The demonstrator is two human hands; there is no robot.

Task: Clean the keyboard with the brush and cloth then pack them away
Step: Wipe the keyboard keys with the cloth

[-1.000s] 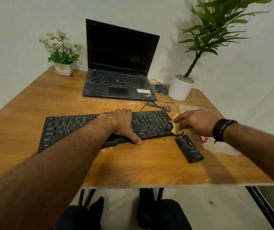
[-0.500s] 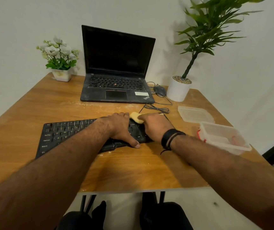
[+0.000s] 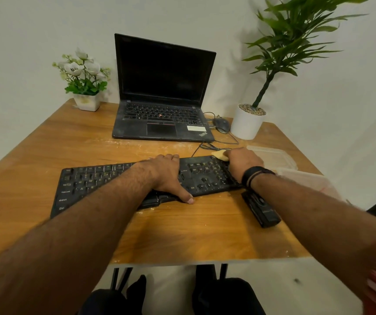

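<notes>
Keyboard (image 3: 123, 178) lies across the worktop (image 3: 46, 142) centre. Left hand (image 3: 166, 176) rests flat on its middle, fingers straight, thumb on the near edge. Right hand (image 3: 242, 161) presses a yellow cloth (image 3: 220, 154) against the keyboard's 2 o'clock corner (fingers curled round it). Brush (image 3: 265, 212) lies at 4 o'clock, beneath the right forearm.

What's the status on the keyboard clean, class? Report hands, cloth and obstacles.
Left hand flat on keyboard, bracing it. Right hand holds yellow cloth at keyboard's far right corner. Brush idle under right forearm; nothing blocking.
</notes>
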